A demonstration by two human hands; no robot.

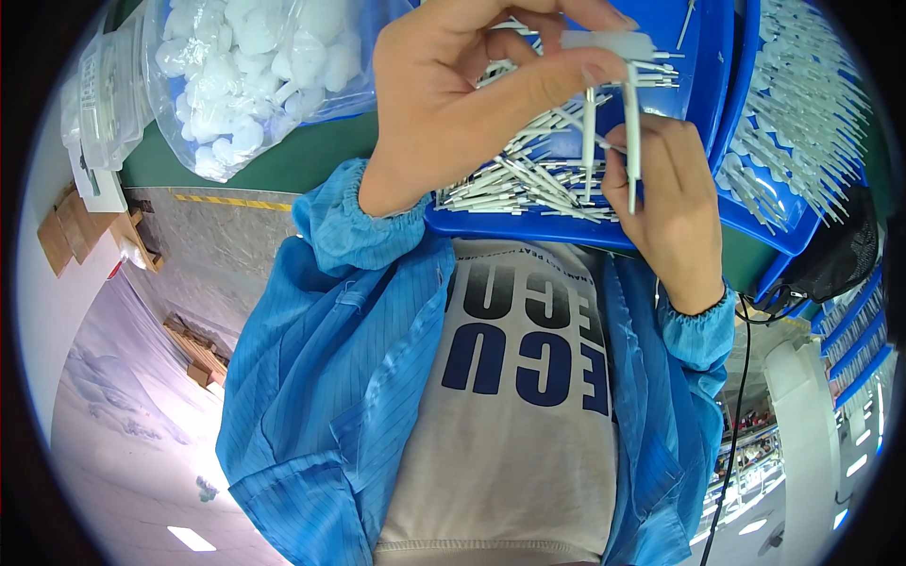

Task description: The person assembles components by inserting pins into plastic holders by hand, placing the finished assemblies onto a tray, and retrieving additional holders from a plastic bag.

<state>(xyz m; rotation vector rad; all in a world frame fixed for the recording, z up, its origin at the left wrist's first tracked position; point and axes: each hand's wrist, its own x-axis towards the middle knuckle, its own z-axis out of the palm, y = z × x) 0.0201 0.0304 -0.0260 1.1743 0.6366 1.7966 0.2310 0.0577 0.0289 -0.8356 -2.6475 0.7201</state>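
Big blue tray (528, 226) sits mid-frame, against your chest, full of loose thin white sticks (514, 174), so refills are close. A second blue tray (755, 203) on the right holds finished white pieces in rows. Clear bag (250, 71) of white caps lies far left on the green table (293, 160). Your left hand (462, 104) pinches a small white cap piece (609, 42) between thumb and fingertips, held up for fitting. Your right hand (670, 212) grasps two white sticks (630, 141) upright, tips seemingly meeting the cap, though the joint is hard to see.
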